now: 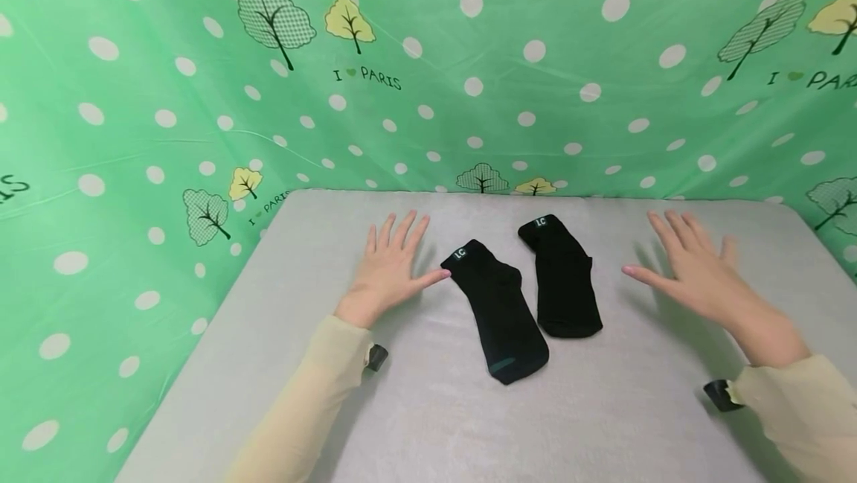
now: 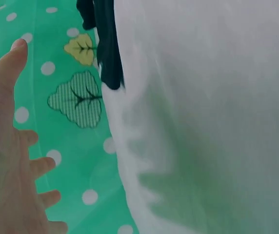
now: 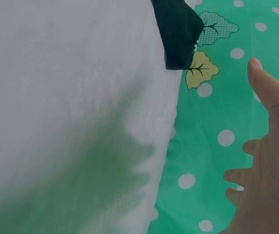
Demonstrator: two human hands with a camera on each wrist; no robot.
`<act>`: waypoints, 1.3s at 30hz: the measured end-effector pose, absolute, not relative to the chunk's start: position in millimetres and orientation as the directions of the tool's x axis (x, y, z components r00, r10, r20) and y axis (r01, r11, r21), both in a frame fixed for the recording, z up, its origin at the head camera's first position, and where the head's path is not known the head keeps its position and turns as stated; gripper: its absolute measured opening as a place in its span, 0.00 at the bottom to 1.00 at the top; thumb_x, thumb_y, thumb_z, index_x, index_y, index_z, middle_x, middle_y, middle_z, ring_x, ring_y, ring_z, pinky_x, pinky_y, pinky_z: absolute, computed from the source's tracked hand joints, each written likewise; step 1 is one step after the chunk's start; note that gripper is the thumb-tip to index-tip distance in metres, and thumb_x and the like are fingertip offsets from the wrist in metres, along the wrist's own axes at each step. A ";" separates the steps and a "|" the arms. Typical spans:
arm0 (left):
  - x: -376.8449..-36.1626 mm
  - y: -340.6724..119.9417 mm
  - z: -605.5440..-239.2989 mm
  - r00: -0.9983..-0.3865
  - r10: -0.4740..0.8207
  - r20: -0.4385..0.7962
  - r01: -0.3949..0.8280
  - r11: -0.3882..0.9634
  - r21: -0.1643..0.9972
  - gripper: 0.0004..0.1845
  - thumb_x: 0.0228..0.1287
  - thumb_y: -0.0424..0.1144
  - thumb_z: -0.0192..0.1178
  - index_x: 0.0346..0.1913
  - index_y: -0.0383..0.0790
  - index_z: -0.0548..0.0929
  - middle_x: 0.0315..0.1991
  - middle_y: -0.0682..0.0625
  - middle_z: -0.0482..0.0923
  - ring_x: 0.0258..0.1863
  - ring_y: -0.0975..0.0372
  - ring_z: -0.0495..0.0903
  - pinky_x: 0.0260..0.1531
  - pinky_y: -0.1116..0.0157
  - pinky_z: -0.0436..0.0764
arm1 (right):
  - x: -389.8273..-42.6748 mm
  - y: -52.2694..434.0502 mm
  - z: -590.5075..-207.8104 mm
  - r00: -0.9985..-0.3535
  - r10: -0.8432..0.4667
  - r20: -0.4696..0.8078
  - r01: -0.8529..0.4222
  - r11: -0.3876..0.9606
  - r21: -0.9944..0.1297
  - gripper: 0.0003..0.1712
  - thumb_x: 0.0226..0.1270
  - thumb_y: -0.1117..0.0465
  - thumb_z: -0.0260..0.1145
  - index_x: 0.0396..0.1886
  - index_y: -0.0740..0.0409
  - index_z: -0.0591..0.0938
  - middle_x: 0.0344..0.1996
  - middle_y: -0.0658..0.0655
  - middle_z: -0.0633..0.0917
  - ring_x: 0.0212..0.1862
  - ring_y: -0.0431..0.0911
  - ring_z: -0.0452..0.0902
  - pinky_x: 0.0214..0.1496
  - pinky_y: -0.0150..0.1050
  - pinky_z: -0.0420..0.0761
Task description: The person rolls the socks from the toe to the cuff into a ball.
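I see two black socks lying flat mid-table, long axes running near to far, cuffs (white labels) at the far end. The left sock (image 1: pixel 498 312) slants near-right; the right sock (image 1: pixel 562 278) lies straighter. My left hand (image 1: pixel 388 267) is spread flat, thumb tip just beside the left sock's cuff. My right hand (image 1: pixel 696 271) hovers spread, holding nothing, well right of the right sock.

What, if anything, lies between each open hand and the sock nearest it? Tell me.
Nothing visible does. The left hand lies flat with its thumb tip right at the cuff of the left sock. Only bare grey table separates the right hand from the right sock.
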State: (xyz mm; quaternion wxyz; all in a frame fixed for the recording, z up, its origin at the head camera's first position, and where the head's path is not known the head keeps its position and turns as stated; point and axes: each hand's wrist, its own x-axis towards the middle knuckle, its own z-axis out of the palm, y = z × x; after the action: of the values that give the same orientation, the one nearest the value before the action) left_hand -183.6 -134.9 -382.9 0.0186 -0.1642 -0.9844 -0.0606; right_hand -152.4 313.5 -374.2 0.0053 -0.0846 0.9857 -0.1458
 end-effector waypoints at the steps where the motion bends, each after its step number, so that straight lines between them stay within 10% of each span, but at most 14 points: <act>1: -182.9 -132.3 -382.6 -0.944 0.327 0.050 0.331 0.937 0.115 0.54 0.59 0.78 0.48 0.81 0.55 0.43 0.82 0.51 0.43 0.81 0.46 0.43 0.78 0.41 0.43 | -153.6 312.3 -374.3 -0.985 -0.170 0.013 -0.166 0.942 -0.291 0.59 0.67 0.31 0.58 0.82 0.52 0.37 0.79 0.70 0.43 0.80 0.66 0.31 0.63 0.84 0.32; 22: -159.6 -60.1 -381.3 -0.884 0.467 -0.028 0.348 0.696 0.628 0.41 0.69 0.62 0.55 0.77 0.44 0.59 0.77 0.46 0.61 0.76 0.54 0.61 0.75 0.54 0.62 | -189.8 275.2 -371.4 -0.972 -0.231 -0.037 -0.206 0.921 -0.332 0.58 0.69 0.31 0.56 0.81 0.54 0.38 0.79 0.70 0.47 0.78 0.69 0.39 0.66 0.82 0.37; 30: -145.9 -21.5 -388.1 -0.821 0.548 -0.162 0.107 0.426 0.898 0.28 0.73 0.48 0.56 0.71 0.39 0.69 0.70 0.46 0.72 0.66 0.54 0.76 0.64 0.60 0.77 | -217.6 256.4 -380.1 -0.961 -0.266 -0.075 -0.204 0.865 -0.458 0.53 0.73 0.40 0.57 0.76 0.76 0.48 0.73 0.80 0.56 0.73 0.74 0.50 0.74 0.69 0.54; 39: -129.3 2.5 -388.5 -0.676 0.636 -0.372 -0.182 0.345 0.921 0.28 0.75 0.45 0.54 0.72 0.37 0.67 0.73 0.41 0.63 0.63 0.54 0.77 0.58 0.60 0.82 | -245.2 232.4 -381.3 -0.946 -0.136 -0.293 0.063 0.813 -0.579 0.48 0.77 0.41 0.50 0.74 0.78 0.52 0.58 0.79 0.75 0.54 0.68 0.76 0.59 0.59 0.77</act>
State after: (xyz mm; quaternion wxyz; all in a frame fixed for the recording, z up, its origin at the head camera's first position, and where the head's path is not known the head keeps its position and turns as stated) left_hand -129.3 2.5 -388.5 -0.3714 -0.1552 -0.7312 -0.5508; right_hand -245.2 232.4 -381.3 0.1626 -0.0194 0.9382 -0.3050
